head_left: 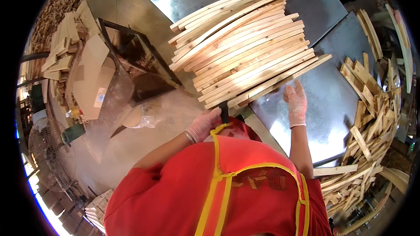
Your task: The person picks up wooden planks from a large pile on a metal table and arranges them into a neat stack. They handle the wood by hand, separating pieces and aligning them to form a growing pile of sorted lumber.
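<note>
Centre frame: stack of pale wooden slats [245, 46], long thin strips fanned slightly, lying on grey sheet-metal surface [323, 100], running from upper centre down toward middle.

Left hand [204, 124], pinkish knit glove, just left of centre at stack's lower end. Fingers curled against a dark upright piece [224, 112] at the stack's near edge; looks clenched on it, grip partly hidden by the red garment, so can't confirm fully.

Right hand [295, 101], same glove, right of centre, fingers spread open and flat, tips touching the underside end of the lowest slats where they overhang. Not gripping anything, pressing or steadying only.

Red vest with yellow piping [227, 192] fills lower centre, hides wrists' lower parts.

Right edge: loose heap of short wood offcuts [372, 126], jumbled, spilling from upper right down to lower right, just beside the metal surface. A few longer strips [369, 30] leaning at upper right.

Left of centre: dark metal frame [131, 57] with a clear plastic sheet or bag [109, 100] draped below it, brown cardboard piece [92, 74] behind. More cut wood blocks [61, 30] piled upper left.

Lower left: round wire-guard fan [50, 157] on floor, well apart from the stack. Small stack of planks [98, 209] at bottom left edge.

Concrete floor [144, 140] dusty between fan and surface.
</note>
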